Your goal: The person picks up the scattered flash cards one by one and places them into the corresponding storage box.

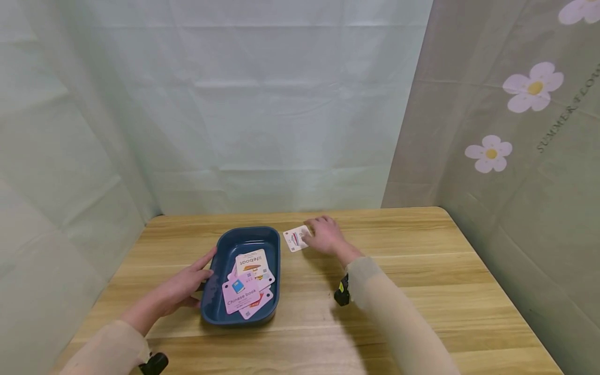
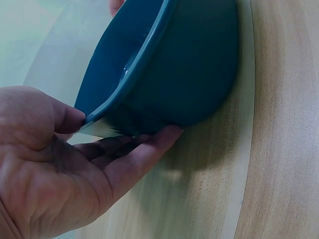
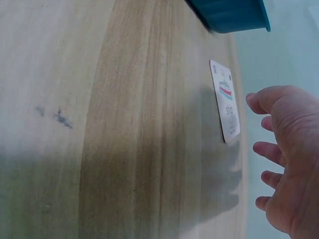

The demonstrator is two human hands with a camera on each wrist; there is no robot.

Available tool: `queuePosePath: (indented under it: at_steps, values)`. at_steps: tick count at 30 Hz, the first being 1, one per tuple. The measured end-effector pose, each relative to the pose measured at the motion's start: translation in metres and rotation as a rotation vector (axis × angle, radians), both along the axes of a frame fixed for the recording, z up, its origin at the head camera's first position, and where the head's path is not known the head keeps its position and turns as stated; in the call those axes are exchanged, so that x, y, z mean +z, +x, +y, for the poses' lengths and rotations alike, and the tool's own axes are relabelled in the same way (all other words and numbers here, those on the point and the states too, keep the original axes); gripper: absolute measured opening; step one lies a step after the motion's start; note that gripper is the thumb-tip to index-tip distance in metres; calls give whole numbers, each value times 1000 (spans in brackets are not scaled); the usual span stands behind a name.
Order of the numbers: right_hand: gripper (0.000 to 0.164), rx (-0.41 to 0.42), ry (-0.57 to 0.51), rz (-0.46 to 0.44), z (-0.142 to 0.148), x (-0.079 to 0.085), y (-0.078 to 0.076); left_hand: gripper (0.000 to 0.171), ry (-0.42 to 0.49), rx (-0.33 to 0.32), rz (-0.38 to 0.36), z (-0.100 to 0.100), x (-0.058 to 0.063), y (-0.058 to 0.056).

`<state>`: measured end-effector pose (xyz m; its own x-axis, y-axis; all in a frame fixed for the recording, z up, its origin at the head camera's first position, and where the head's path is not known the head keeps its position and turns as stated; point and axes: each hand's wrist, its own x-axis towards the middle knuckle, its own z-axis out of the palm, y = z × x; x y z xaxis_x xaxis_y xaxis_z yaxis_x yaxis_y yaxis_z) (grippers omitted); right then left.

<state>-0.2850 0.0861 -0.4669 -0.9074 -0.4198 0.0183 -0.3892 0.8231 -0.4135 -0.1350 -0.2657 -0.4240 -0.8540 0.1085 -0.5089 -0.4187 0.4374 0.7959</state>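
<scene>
A dark blue plastic tray (image 1: 277,271) with deep sides stands on the table, left of centre. Several picture cards lie in it, among them a "Chinese book" card (image 1: 240,294) and a "lifeboat" card (image 1: 252,260). At the tray's left side my left hand (image 1: 187,281) grips the wall, the thumb at the rim and the fingers against the outside, as the left wrist view (image 2: 55,164) shows. A white card (image 3: 226,102) with a boat picture lies flat beyond the tray's right corner. Over its right edge hovers my right hand (image 3: 294,159), fingers spread and slightly bent, holding nothing.
The wooden table (image 1: 422,271) reaches back to a pale curtain (image 1: 281,114). Another curtain with printed flowers (image 1: 534,87) hangs along the right side. Each wrist carries a small black camera (image 1: 343,291).
</scene>
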Motion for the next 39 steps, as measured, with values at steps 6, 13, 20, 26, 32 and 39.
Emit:
queuePosePath:
  at_steps: [6,13,20,26,32,39]
  values:
    - [59,-26,21,-34,-1,-4,0,66,2,-1,1,0,0,1]
    - [65,-47,36,-76,-1,-9,-3,67,13,-8,4,-1,1,1]
    - [65,-58,49,-80,-1,-15,-6,67,8,-7,6,0,1,3]
    - [68,-37,64,-83,-1,-14,-8,67,9,-7,7,0,1,3]
    - [72,-2,86,-69,0,-13,-11,67,6,-5,6,-1,0,2]
    - [71,17,105,-86,2,-11,-12,67,-2,-4,6,-1,0,2]
